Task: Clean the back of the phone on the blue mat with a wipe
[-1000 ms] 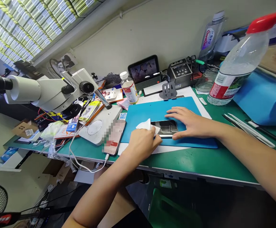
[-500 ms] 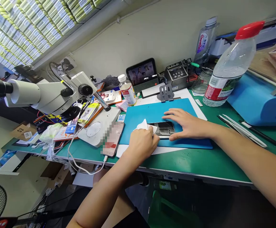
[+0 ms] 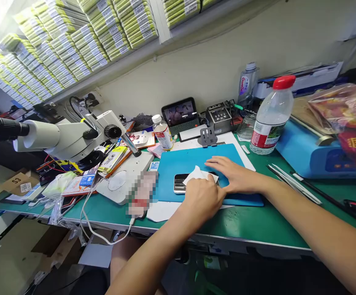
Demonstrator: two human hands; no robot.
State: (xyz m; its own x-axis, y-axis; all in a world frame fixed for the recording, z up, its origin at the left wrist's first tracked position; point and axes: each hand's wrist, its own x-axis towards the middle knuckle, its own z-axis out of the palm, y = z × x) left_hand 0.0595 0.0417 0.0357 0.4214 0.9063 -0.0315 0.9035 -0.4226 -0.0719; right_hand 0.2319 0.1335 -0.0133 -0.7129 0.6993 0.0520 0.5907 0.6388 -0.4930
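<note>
While the left hand (image 3: 203, 197) grips crumpled white tissue (image 3: 197, 173), the right hand (image 3: 238, 176) spreads wide.
Beneath, on the flat blue mat (image 3: 170, 164), the black oblong phone (image 3: 179, 185) seems mid-wipe; next strokes need steadying.

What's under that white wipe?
A dark phone; one end peeks out from under the white wipe. The wipe and left hand cover its middle, so that part can't be seen.

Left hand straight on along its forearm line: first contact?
Most likely the right hand, spread just ahead of the left hand and its white tissue. Depth is unclear near the right thumb, so they may already be touching.
</note>
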